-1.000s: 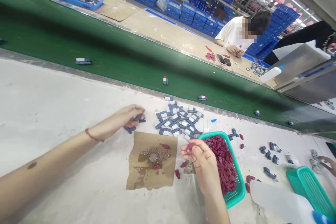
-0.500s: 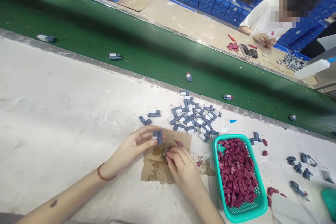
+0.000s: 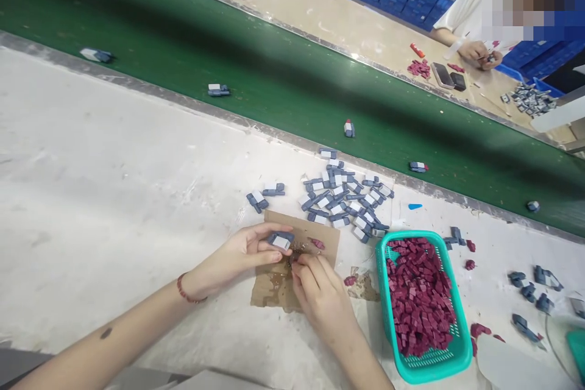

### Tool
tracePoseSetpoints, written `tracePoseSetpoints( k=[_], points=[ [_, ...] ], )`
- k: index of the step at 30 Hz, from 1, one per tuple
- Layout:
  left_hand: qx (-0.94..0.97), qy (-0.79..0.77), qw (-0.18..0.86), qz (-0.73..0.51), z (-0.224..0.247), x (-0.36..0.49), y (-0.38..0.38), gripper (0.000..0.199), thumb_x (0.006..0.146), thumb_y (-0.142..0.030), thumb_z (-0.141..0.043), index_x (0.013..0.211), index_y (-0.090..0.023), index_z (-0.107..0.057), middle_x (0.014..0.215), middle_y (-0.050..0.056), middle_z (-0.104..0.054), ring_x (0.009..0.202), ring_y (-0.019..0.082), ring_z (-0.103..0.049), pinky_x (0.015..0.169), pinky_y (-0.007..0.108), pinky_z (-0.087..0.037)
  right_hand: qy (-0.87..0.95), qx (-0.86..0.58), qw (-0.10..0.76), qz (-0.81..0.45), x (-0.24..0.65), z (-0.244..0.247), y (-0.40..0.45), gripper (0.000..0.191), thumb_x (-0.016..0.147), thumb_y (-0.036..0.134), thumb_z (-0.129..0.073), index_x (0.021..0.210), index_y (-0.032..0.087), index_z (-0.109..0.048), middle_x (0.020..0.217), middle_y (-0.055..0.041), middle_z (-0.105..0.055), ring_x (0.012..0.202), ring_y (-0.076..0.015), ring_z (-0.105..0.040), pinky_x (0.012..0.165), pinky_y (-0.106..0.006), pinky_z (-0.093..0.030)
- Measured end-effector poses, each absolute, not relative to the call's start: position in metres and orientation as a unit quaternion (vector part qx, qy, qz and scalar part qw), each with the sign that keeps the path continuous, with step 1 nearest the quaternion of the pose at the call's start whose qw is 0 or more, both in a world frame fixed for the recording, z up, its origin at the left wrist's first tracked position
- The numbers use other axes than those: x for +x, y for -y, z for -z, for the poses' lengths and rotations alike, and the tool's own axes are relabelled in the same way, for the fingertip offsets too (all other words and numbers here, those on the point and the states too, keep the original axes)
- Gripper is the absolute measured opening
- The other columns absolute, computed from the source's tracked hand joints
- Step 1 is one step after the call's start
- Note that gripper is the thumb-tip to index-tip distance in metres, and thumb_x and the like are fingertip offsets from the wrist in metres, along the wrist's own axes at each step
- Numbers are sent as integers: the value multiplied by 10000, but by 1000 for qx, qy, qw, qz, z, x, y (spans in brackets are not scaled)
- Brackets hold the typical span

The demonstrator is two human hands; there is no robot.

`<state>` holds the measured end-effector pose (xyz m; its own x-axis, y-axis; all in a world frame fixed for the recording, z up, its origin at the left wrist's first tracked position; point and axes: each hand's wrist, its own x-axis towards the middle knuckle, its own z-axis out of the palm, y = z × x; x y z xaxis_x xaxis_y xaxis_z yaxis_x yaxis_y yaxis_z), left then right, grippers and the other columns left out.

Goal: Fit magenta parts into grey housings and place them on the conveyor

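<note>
My left hand (image 3: 253, 248) pinches a small blue-grey plastic part with a white face (image 3: 280, 241) between thumb and fingers, held above a piece of brown cardboard (image 3: 329, 234). Close beside it, my right hand (image 3: 317, 283) has its fingertips pressed together low over the cardboard, at a small dark patch. Whatever is between those fingers is too small and hidden to make out. A dark red plastic piece (image 3: 317, 244) lies on the cardboard behind the right fingers. Wet-looking brown stains mark the cardboard's near part.
Behind my hands lies a pile of blue-grey and white parts (image 3: 340, 195). A teal basket (image 3: 382, 304) of dark red pieces stands to the right. Beyond runs a green conveyor belt (image 3: 274, 73) carrying spaced parts. Across it, a person (image 3: 473, 52) handles a small piece.
The part in my left hand has turned, so its white face now shows toward me. My right fingertips stay low over the cardboard, now covering the dark round thing. The camera view has shifted slightly.
</note>
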<state>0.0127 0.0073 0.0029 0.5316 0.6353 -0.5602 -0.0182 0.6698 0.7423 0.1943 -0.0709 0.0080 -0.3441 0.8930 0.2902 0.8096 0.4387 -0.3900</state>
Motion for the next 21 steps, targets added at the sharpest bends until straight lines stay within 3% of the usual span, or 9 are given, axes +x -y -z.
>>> tracePoseSetpoints(
  k=[3,7,13,17,21],
  points=[
    [369,-445,791,-199,-2,13,-7,435,641,-329,-815,1011,-169,-651,877,51,-727,856,214,-668,767,303,-537,802,-537,243,-95,194,-8,70,202,947,83,-422,892,139,-608,877,-111,-686,807,-214,-635,710,-318,-542],
    [426,-426,768,-217,-2,16,-5,326,734,-438,-719,884,-160,-638,760,39,-694,685,178,-641,564,253,-511,785,-535,271,-157,196,-9,69,204,946,97,-422,884,161,-606,853,-91,-679,802,-200,-637,708,-309,-549],
    [479,-378,766,-205,-3,18,5,459,833,-614,-528,756,-163,-565,515,-16,-562,438,112,-485,444,230,-396,649,-558,418,-303,203,-17,67,114,882,116,-564,886,199,-642,893,-67,-710,840,-177,-679,784,-306,-560],
    [490,-355,773,-189,-1,20,9,526,839,-674,-461,717,-166,-519,472,-27,-518,404,98,-434,415,216,-308,577,-563,492,-327,202,-19,68,121,832,99,-621,839,208,-673,872,-58,-732,823,-180,-699,764,-304,-571],
    [496,-340,781,-169,3,20,10,547,841,-700,-424,723,-171,-497,466,-36,-488,405,93,-390,422,218,-294,560,-551,520,-335,196,-18,68,151,821,86,-635,867,217,-696,880,-57,-740,834,-183,-700,776,-316,-572]
  ],
)
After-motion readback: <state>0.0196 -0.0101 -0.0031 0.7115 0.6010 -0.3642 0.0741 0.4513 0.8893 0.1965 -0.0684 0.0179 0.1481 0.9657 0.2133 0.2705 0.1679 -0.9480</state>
